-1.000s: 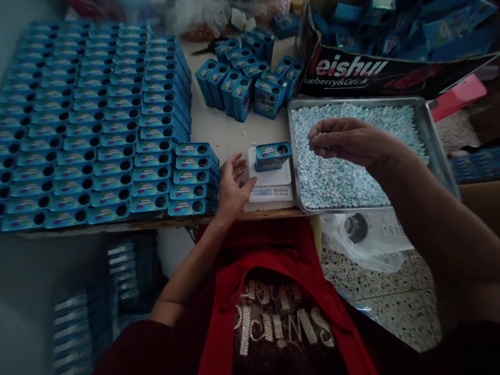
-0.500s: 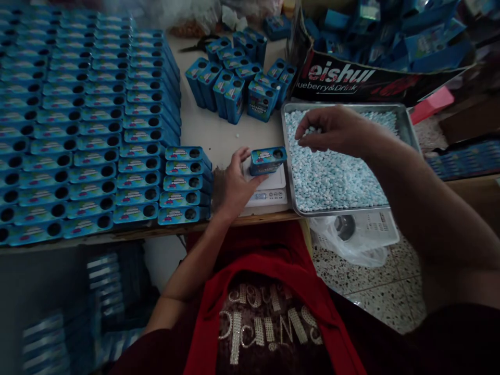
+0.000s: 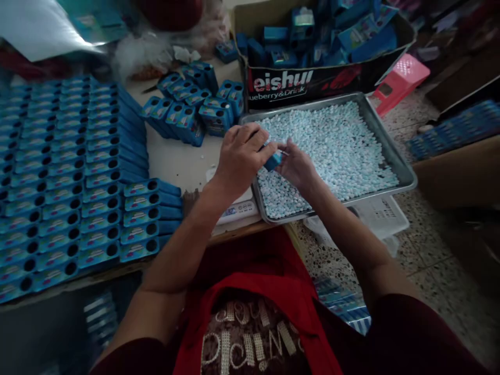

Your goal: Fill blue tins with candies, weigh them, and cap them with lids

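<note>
The bench (image 3: 167, 159) is carrying rows of upright blue boxes (image 3: 82, 182) along its left side. A metal tray (image 3: 408, 179) is lying by the bench's front edge, and a white scale (image 3: 241, 209) is sitting just beside the tray's near-left corner. The left hand (image 3: 244, 151) is grasping a single blue box (image 3: 272, 161) just inside the tray's left edge; the right hand (image 3: 296, 164) is reaching its fingers to that box, but whether they are gripping it I cannot tell. Keeping the box inside that edge seems wise, since stray pellets (image 3: 328, 151) would be dropping back among the rest. Light pressure should be sparing the thin-looking walls. One loose pellet (image 3: 202, 156) is resting behind the scale.
</note>
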A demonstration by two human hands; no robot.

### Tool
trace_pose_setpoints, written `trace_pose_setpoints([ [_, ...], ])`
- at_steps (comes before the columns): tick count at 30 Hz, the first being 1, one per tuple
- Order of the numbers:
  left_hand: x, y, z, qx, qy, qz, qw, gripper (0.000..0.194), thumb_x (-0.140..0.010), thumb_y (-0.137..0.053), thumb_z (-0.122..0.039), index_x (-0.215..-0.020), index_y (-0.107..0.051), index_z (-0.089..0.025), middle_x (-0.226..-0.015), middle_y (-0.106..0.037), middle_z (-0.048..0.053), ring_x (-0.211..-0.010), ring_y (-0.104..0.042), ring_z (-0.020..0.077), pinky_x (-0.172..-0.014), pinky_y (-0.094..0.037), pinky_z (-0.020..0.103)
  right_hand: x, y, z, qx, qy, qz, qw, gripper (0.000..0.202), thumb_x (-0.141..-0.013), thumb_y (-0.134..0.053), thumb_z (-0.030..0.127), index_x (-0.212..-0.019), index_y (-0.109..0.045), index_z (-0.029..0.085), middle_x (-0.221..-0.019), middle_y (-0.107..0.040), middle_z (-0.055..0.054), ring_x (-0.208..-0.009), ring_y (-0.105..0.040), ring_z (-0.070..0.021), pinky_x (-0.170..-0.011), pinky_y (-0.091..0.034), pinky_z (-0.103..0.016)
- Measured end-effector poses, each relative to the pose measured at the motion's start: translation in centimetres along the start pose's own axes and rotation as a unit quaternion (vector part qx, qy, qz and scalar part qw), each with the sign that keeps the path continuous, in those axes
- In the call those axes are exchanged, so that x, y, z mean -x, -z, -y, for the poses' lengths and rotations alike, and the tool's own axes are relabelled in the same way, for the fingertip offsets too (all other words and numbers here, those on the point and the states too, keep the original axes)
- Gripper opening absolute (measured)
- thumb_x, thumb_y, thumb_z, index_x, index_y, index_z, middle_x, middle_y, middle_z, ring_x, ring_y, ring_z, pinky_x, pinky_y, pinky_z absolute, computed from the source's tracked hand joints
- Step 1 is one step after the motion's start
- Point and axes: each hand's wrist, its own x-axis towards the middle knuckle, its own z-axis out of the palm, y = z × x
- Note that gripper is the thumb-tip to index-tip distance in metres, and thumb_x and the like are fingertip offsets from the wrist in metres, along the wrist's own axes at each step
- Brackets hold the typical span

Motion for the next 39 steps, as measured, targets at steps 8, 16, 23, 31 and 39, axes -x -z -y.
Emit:
trace_pose_setpoints([
  [8, -1.5, -0.8, 2.5, 0.054, -0.009, -0.01, 0.998, 0.018, -0.115, -0.069, -0.027, -0.118, -0.086, -0.033, -0.14, -0.087, 0.003, -0.151, -0.071, 0.0329, -0.14, -0.042, 0.072, 0.4, -1.9, 0.1, -0.195, -0.148, -0.001, 0.969, 0.044, -0.129, -0.038, 0.055, -0.111, -0.064, 0.024, -0.083, -0.071, -0.003, -0.07, -0.07, -0.0194, -0.068, -0.069, -0.029],
  [16, -0.1, -1.6, 3.0, 0.046, 0.026, -0.053, 0.997, 0.023, -0.115, -0.067, -0.03, -0.115, -0.089, -0.037, -0.136, -0.089, 0.003, -0.145, -0.074, 0.0348, -0.144, -0.032, 0.077, -0.3, -2.8, -0.7, -0.233, -0.149, -0.023, 0.961, 0.029, -0.128, -0.046, 0.043, -0.112, -0.062, 0.025, -0.082, -0.067, 0.0, -0.071, -0.068, -0.0196, -0.061, -0.066, -0.028],
  [23, 1.7, -3.0, 4.3, 0.06, 0.075, -0.143, 0.985, 0.026, -0.102, -0.077, -0.024, -0.121, -0.091, -0.036, -0.128, -0.09, 0.002, -0.132, -0.078, 0.0337, -0.134, -0.046, 0.069, 0.3, -3.1, -0.1, -0.231, -0.131, -0.021, 0.964, 0.026, -0.127, -0.047, 0.028, -0.105, -0.061, 0.025, -0.08, -0.068, 0.001, -0.071, -0.071, -0.0181, -0.062, -0.068, -0.025],
  [31, 10.1, -2.7, 4.5, 0.379, 0.357, -0.191, 0.832, 0.059, -0.068, -0.111, -0.049, -0.105, -0.073, -0.024, -0.102, -0.085, 0.001, -0.097, -0.084, 0.0252, -0.091, -0.071, 0.036, 2.5, -1.8, 2.7, -0.047, -0.13, -0.015, 0.99, 0.028, -0.119, -0.053, 0.009, -0.096, -0.067, 0.015, -0.071, -0.067, -0.002, -0.052, -0.052, -0.0059, -0.043, -0.038, -0.009],
  [39, 14.7, -2.2, 3.4, 0.41, 0.363, -0.142, 0.825, 0.08, -0.071, -0.113, -0.061, -0.131, -0.074, -0.024, -0.126, -0.086, 0.007, -0.118, -0.085, 0.028, -0.107, -0.072, 0.04, 3.3, -0.7, 4.5, 0.166, -0.083, 0.004, 0.983, 0.015, -0.101, -0.073, -0.003, -0.096, -0.079, 0.01, -0.073, -0.077, -0.008, -0.055, -0.064, -0.009, -0.05, -0.052, -0.012],
])
